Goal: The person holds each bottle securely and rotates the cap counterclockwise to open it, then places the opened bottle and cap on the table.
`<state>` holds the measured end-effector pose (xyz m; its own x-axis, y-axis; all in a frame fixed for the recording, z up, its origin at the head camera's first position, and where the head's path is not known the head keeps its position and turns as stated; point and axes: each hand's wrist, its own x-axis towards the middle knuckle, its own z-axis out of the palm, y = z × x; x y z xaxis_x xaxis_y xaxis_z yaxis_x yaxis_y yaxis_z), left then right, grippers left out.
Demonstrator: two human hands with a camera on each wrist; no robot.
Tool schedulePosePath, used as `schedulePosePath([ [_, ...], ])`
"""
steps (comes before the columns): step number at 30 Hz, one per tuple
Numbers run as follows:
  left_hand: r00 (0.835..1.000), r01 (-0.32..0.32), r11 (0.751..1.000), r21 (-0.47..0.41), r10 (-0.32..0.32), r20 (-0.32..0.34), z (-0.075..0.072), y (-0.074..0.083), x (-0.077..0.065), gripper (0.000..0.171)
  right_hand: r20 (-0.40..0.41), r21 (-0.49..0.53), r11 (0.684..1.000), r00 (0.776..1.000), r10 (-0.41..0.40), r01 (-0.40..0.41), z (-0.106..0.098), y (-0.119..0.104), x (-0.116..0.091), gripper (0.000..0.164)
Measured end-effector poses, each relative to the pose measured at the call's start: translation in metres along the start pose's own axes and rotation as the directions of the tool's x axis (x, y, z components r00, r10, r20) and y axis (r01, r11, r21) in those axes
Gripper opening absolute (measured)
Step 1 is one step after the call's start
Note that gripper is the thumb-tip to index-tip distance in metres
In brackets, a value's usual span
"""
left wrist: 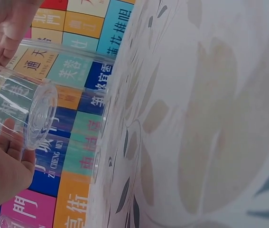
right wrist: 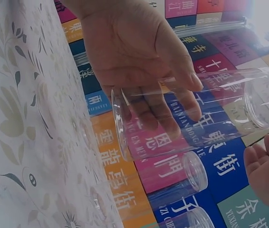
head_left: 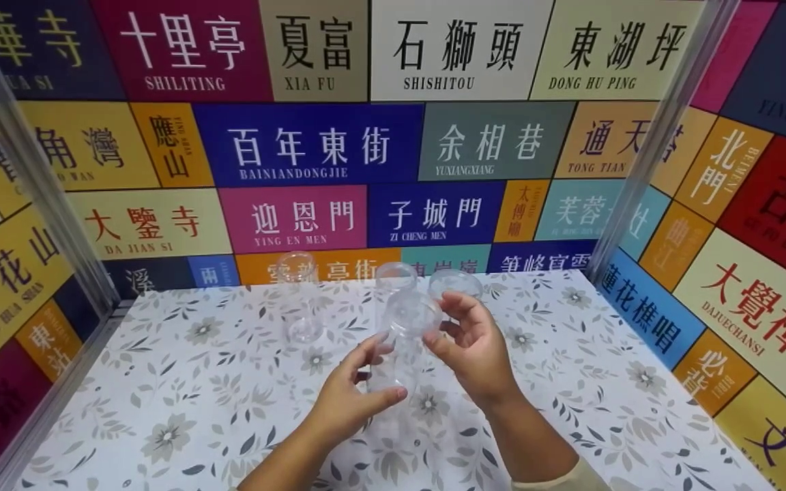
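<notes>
Hands: two. Jars: four, all clear, one held, three standing on the table.

The held jar (head_left: 401,354) sits toward 6 o'clock from the centre of the head view, raised off the table (head_left: 243,382) and roughly upright. The left hand (head_left: 355,392) is at its 8 o'clock, low on the body; fingers curled around one side, thumb on the other, clamped on the jar. The right-wrist view shows several of these fingers through the clear wall.

The right hand (head_left: 478,348) is at the jar's 3 o'clock, up by the top end. Its fingers are bent, the index fingertip and thumb tip apart, with the edge of the top end between them; whether they pinch it or merely lie beside it, cannot tell.

Standing jars, by clock from the held one: a tall jar (head_left: 299,300) at 10, well apart from the others; a second jar (head_left: 395,274) at 12, lower part hidden behind the held one; a third jar (head_left: 456,281) at 1, just beside the second, partly behind the right hand.

Tabletop print: grey and beige flowers and leaves. Walls in view: three, of coloured lettered panels; two metal posts (head_left: 659,136) at the corners. One pale sleeve cuff (head_left: 557,477), on the right forearm.
</notes>
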<state>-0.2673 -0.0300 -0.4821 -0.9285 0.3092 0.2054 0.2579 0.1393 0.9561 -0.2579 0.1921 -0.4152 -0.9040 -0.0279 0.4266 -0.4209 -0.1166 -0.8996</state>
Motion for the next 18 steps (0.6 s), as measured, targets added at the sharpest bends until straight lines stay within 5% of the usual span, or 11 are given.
schedulePosePath([
  [9,1.000,0.003,1.000,0.001,-0.003,0.011,0.001,0.001,-0.001,0.084,0.060,0.048,0.999,0.998,0.018,-0.021,-0.001,0.002,0.000,0.061],
  [18,0.999,0.000,1.000,0.007,-0.001,0.037,0.001,0.002,-0.001,0.084,0.286,0.140,0.989,0.958,0.014,-0.056,-0.008,0.002,0.000,0.062],
])
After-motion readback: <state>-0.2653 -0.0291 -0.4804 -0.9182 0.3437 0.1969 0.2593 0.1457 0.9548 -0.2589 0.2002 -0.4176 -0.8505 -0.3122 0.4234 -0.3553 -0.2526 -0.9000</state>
